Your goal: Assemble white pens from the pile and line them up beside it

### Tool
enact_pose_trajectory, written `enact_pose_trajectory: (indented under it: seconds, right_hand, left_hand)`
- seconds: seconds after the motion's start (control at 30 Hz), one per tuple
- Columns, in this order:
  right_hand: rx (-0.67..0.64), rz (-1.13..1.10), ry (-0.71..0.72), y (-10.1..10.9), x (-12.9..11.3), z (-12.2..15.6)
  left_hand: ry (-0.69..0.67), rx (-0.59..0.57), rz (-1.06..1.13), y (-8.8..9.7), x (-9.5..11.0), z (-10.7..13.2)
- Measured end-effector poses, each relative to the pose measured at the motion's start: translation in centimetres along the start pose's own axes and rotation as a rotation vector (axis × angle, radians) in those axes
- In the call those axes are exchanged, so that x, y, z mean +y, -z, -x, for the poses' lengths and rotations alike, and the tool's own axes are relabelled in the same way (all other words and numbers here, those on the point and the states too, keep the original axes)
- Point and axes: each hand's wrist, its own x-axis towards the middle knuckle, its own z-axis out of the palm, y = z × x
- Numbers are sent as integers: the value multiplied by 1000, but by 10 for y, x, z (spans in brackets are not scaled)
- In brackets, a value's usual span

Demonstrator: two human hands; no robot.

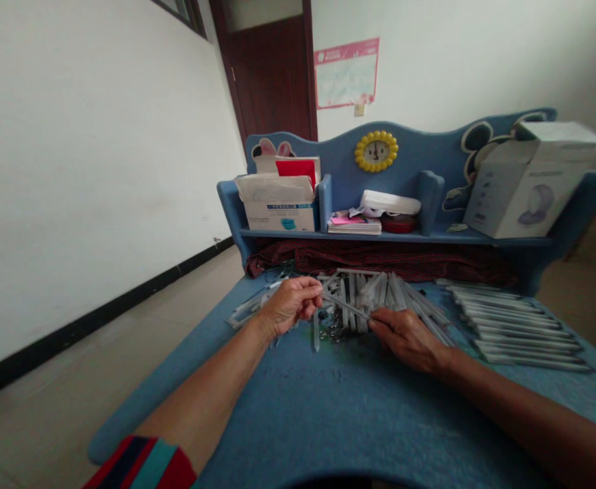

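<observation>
Both hands hold one slim translucent pen barrel [347, 305] slantwise over the table. My left hand [294, 302] pinches its upper left end between thumb and fingers. Around its lower right end the fingers of my right hand [404, 337] are closed. Behind the hands lies a loose heap of similar clear barrels [392, 292], with small parts [334, 333] scattered at its front that are too small to make out. A single clear barrel [316, 333] points toward me just below my left hand.
On the right, several pens [522, 326] lie in a neat row on the blue table [328, 421]. A blue shelf at the back carries a mask box [280, 210], papers [354, 226] and a white box [527, 183]. Dark red checked cloth [379, 258] lies beneath it.
</observation>
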Motion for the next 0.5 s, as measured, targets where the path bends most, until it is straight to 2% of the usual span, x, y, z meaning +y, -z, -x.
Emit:
enact_pose_trajectory:
  seconds: [0.5]
  right_hand:
    - [60, 41, 17, -8, 10, 3]
  left_hand:
    - [14, 30, -39, -6, 0, 0]
